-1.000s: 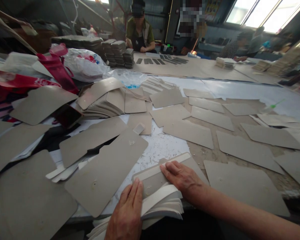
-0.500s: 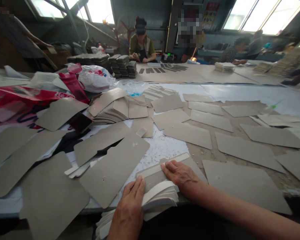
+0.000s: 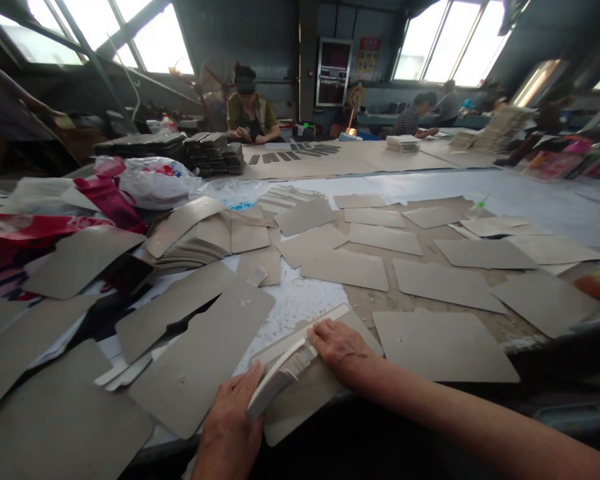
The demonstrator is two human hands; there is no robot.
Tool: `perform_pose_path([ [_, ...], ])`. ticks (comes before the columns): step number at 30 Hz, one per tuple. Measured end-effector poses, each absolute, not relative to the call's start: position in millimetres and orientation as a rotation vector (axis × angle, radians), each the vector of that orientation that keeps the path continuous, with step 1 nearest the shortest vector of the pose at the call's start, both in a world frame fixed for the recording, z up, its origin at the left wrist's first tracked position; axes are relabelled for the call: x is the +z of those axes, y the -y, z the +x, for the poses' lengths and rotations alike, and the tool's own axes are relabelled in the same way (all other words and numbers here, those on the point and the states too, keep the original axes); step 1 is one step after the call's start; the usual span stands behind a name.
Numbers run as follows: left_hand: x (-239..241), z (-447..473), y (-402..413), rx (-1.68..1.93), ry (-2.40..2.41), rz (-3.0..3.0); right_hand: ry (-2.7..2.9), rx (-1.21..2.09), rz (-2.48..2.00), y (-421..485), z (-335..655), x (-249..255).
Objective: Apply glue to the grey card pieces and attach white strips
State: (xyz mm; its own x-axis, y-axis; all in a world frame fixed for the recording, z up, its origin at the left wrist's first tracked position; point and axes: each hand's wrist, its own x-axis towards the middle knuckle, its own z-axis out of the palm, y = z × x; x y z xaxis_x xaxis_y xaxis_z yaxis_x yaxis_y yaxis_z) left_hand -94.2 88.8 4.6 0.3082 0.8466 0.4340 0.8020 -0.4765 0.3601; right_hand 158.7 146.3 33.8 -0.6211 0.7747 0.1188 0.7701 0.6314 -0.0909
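Observation:
A bundle of white card strips (image 3: 280, 373) stands on edge at the table's near edge, on a grey card sheet (image 3: 305, 393). My left hand (image 3: 230, 427) is closed round the bundle's near end. My right hand (image 3: 343, 350) lies flat with fingers together, its fingertips pressing the bundle's far end and the grey sheet. A single white strip (image 3: 300, 327) lies just beyond my fingers. Grey card sheets (image 3: 200, 360) spread out to the left of my left hand.
Many grey card sheets (image 3: 443, 337) cover the table (image 3: 300, 300). A fanned stack of cards (image 3: 195, 250) and red and white plastic bags (image 3: 130, 183) lie left. Dark stacks (image 3: 213, 150) stand further back. Other people (image 3: 250, 113) sit working at the far end.
The white strip bundle went from a fanned, flat pile to a tight bundle standing on edge. My left hand moved from resting on top to gripping its near end. The view lifted.

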Motion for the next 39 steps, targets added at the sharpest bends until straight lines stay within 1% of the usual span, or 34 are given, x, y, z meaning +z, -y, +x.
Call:
perform_pose_path([
  [4, 49.4, -83.8, -79.4, 0.960, -1.778, 1.484, 2.618, 0.234, -1.278, -142.2, 163.2, 46.5],
  [6, 71.6, -75.1, -68.4, 1.032, -1.696, 1.030, 2.557, 0.339, -1.232, -134.9, 163.3, 58.2],
  [8, 86.8, -65.7, -55.7, 1.046, -1.532, 0.739, 2.474, 0.502, -1.162, -124.5, 158.9, 70.6],
  [10, 92.2, -57.0, -43.9, 1.007, -1.394, 0.604, 2.284, 0.857, -1.087, -113.0, 149.1, 81.3],
  [13, 84.9, -45.9, -30.2, 0.958, -1.311, 0.588, 1.958, 1.366, -1.014, -98.5, 127.2, 90.4],
  [15, 75.1, -39.4, -23.9, 0.905, -1.320, 0.631, 1.863, 1.562, -0.982, -91.0, 112.1, 91.3],
  [17, 65.5, -34.4, -18.9, 0.837, -1.317, 0.658, 1.835, 1.640, -0.980, -84.7, 99.5, 89.3],
  [20, 55.0, -32.2, -12.1, 0.810, -1.270, 0.633, 1.887, 1.625, -1.023, -78.5, 86.3, 85.3],
  [24, 46.3, -40.8, -2.1, 0.944, -1.306, 0.572, 2.152, 1.562, -0.948, -87.4, 69.7, 88.0],
  [27, 40.7, -56.2, 2.5, 1.152, -1.464, 0.424, 2.446, 1.244, -0.882, -109.7, 48.2, 94.9],
  [29, 37.3, -70.8, 2.1, 1.310, -1.594, 0.357, 2.512, 1.038, -0.929, -127.0, 29.0, 97.7],
  [33, 31.8, -101.4, -7.3, 1.541, -1.768, 0.301, 2.578, 0.825, -0.987, -154.7, -8.5, 97.4],
  [36, 27.4, -115.9, -18.7, 1.542, -1.777, 0.246, 2.586, 0.702, -1.066, -174.1, -19.6, 97.4],
  [39, 20.9, -122.1, -30.6, 1.458, -1.759, 0.248, 2.529, 0.553, -1.253, -201.0, -7.5, 97.5],
])
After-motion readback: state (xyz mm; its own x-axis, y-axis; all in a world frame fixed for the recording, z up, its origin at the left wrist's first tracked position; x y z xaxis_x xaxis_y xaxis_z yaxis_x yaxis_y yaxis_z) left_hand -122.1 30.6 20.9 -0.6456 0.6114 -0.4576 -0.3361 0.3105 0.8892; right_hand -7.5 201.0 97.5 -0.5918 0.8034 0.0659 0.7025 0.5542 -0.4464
